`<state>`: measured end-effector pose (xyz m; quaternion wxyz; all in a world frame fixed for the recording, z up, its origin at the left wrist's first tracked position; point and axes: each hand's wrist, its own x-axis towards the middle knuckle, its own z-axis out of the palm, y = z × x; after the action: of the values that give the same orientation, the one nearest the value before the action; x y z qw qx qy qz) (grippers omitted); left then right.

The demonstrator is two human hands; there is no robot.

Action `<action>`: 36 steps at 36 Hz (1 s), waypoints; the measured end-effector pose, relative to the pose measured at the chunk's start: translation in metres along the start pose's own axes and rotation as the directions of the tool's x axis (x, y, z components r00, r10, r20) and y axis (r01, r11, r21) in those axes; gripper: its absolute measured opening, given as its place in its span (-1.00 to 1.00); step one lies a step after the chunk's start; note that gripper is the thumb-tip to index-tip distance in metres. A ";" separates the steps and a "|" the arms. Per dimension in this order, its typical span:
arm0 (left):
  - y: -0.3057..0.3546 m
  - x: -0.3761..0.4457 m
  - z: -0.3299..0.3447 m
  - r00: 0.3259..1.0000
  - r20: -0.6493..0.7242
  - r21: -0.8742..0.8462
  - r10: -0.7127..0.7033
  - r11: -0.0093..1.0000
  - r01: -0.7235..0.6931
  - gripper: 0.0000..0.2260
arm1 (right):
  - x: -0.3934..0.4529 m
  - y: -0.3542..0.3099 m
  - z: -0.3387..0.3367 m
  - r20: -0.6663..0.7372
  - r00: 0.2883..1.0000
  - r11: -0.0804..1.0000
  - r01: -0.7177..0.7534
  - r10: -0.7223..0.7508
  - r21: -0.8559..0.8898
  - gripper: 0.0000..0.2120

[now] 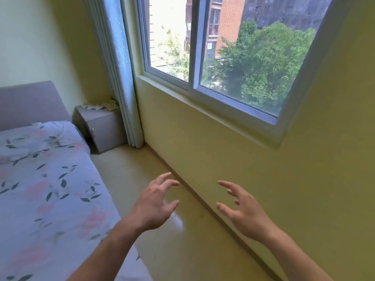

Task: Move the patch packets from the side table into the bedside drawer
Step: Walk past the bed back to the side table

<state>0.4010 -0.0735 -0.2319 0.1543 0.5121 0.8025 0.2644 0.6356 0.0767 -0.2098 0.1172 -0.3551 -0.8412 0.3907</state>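
The patch packets (pixel 100 106) lie in a loose scatter on top of the grey counter (pixel 101 126), spread from its left edge across to the right edge by the curtain (pixel 123 78). The counter stands in the far corner of the room, between the headboard (pixel 30 102) of the bed (pixel 40 189) and the curtain, and its front panel with a small handle (pixel 92 132) sits flush with the cabinet.

Both hands hang in the air over the floor (pixel 162 240), well apart from the packets and touching nothing. The left hand (pixel 154 207) has its fingers (pixel 168 182) spread and lightly bent, holding nothing. The right hand (pixel 243 211) faces it, fingers (pixel 227 185) likewise splayed wide and empty. The window (pixel 223 57) lies to the right, above the wall beside the hands.
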 end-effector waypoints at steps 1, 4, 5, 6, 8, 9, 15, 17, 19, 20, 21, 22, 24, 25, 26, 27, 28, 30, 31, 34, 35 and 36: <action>0.003 0.011 0.004 1.000 -0.007 -0.005 -0.019 1.000 0.019 -0.59 | 0.016 0.006 -0.008 0.017 1.000 1.000 0.010 -0.010 0.004 -0.42; 0.006 0.038 0.007 0.996 -0.030 0.007 -0.087 0.996 0.087 -0.60 | 0.064 0.016 -0.026 0.075 0.996 0.999 0.039 -0.039 -0.005 -0.43; 0.004 0.045 0.005 0.992 -0.048 0.008 -0.117 0.993 0.117 -0.60 | 0.082 0.017 -0.030 0.100 0.994 0.998 0.054 -0.053 -0.010 -0.44; 0.001 0.051 0.001 0.986 -0.069 0.008 -0.149 0.989 0.150 -0.61 | 0.100 0.018 -0.032 0.129 0.989 0.997 0.073 -0.070 -0.019 -0.44; -0.008 0.056 -0.007 0.972 -0.118 0.010 -0.204 0.978 0.206 -0.60 | 0.132 0.012 -0.034 0.179 0.977 0.992 0.122 -0.112 -0.042 -0.44; -0.016 0.059 -0.012 0.959 -0.152 0.003 -0.241 0.970 0.245 -0.59 | 0.151 0.005 -0.032 0.213 0.966 0.986 0.162 -0.149 -0.047 -0.43; -0.069 0.070 -0.054 0.824 -0.323 -0.046 -0.466 0.877 0.478 -0.50 | 0.256 -0.044 -0.002 0.349 0.880 0.936 0.351 -0.322 -0.022 -0.44; -0.085 0.080 -0.067 0.778 -0.342 -0.075 -0.527 0.841 0.536 -0.47 | 0.291 -0.059 0.012 0.382 0.850 0.919 0.394 -0.363 -0.004 -0.44; -0.106 0.095 -0.078 0.739 -0.358 -0.109 -0.570 0.812 0.573 -0.45 | 0.327 -0.073 0.026 0.407 0.825 0.903 0.429 -0.393 0.004 -0.44; -0.117 0.103 -0.084 0.726 -0.368 -0.116 -0.582 0.803 0.585 -0.43 | 0.346 -0.078 0.033 0.418 0.814 0.897 0.442 -0.403 0.004 -0.44; -0.130 0.113 -0.090 0.713 -0.377 -0.122 -0.591 0.795 0.594 -0.42 | 0.365 -0.085 0.041 0.429 0.804 0.891 0.454 -0.412 0.004 -0.44; -0.143 0.123 -0.096 0.702 -0.382 -0.130 -0.602 0.787 0.604 -0.41 | 0.384 -0.091 0.048 0.440 0.797 0.888 0.459 -0.414 0.004 -0.43; -0.168 0.146 -0.110 0.694 -0.376 -0.134 -0.614 0.777 0.615 -0.40 | 0.424 -0.105 0.062 0.451 0.792 0.888 0.459 -0.411 0.003 -0.43; -0.179 0.158 -0.117 0.695 -0.369 -0.138 -0.617 0.776 0.616 -0.39 | 0.444 -0.112 0.069 0.453 0.793 0.890 0.456 -0.408 0.003 -0.44; -0.191 0.171 -0.125 0.699 -0.364 -0.140 -0.616 0.778 0.613 -0.39 | 0.462 -0.120 0.075 0.452 0.793 0.890 0.457 -0.409 0.004 -0.44; -0.202 0.184 -0.134 0.705 -0.361 -0.140 -0.610 0.783 0.606 -0.39 | 0.480 -0.128 0.081 0.451 0.792 0.888 0.460 -0.412 0.004 -0.44; -0.213 0.198 -0.142 0.713 -0.361 -0.138 -0.602 0.790 0.598 -0.39 | 0.497 -0.136 0.086 0.449 0.790 0.886 0.464 -0.416 0.005 -0.44; -0.234 0.227 -0.161 0.729 -0.356 -0.115 -0.584 0.802 0.586 -0.39 | 0.530 -0.151 0.097 0.443 0.789 0.882 0.471 -0.425 0.006 -0.44; -0.243 0.241 -0.170 0.738 -0.350 -0.100 -0.576 0.807 0.583 -0.40 | 0.545 -0.157 0.101 0.439 0.790 0.881 0.472 -0.428 0.008 -0.44; -0.263 0.285 -0.195 0.748 -0.357 -0.100 -0.559 0.819 0.564 -0.41 | 0.590 -0.173 0.113 0.437 0.796 0.889 0.457 -0.420 0.022 -0.44; -0.270 0.299 -0.202 0.753 -0.362 -0.103 -0.550 0.826 0.554 -0.41 | 0.605 -0.179 0.117 0.439 0.796 0.891 0.453 -0.418 0.026 -0.45; -0.277 0.313 -0.209 0.759 -0.363 -0.104 -0.541 0.833 0.544 -0.41 | 0.620 -0.184 0.121 0.442 0.794 0.892 0.452 -0.417 0.030 -0.45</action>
<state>-0.0469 0.0607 -0.2159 0.0651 0.1978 0.9314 0.2986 0.0385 0.3528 -0.2041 -0.0017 -0.0598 -0.9188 0.3902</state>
